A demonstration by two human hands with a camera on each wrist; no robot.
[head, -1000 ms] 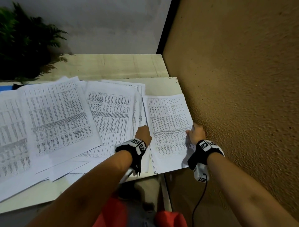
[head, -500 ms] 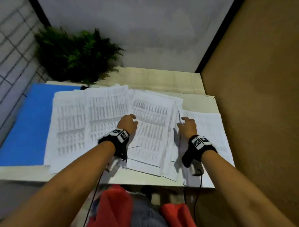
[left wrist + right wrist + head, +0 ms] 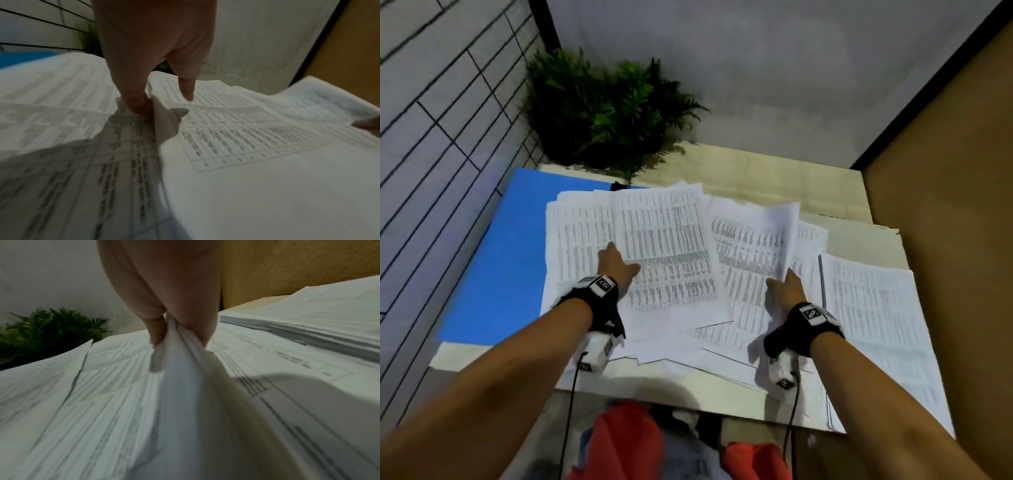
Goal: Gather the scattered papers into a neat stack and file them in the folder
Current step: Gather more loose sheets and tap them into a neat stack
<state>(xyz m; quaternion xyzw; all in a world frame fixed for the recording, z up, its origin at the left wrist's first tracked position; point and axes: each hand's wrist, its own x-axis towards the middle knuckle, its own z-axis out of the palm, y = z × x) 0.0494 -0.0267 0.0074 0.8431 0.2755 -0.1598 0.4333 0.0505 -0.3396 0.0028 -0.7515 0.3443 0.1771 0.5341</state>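
Observation:
Several printed sheets of paper (image 3: 667,246) lie fanned across the table, partly over a blue folder (image 3: 500,257) on the left. My left hand (image 3: 616,265) holds the left edge of the top sheet (image 3: 236,129): fingers (image 3: 137,97) under it, thumb on top. My right hand (image 3: 786,291) pinches a bunch of middle sheets (image 3: 180,369) by their right edge, which stands lifted and curled (image 3: 787,236). A squared stack of paper (image 3: 869,308) lies flat at the right of the table.
A green fern (image 3: 606,113) stands at the back left of the table (image 3: 859,240). A tiled wall (image 3: 441,120) runs along the left and an orange wall (image 3: 945,205) along the right. The near table edge is just below my wrists.
My right hand left the right stack, moved left and pinched up the edge of the middle sheets. My left hand shifted left onto the left sheet's edge. The blue folder has come into view.

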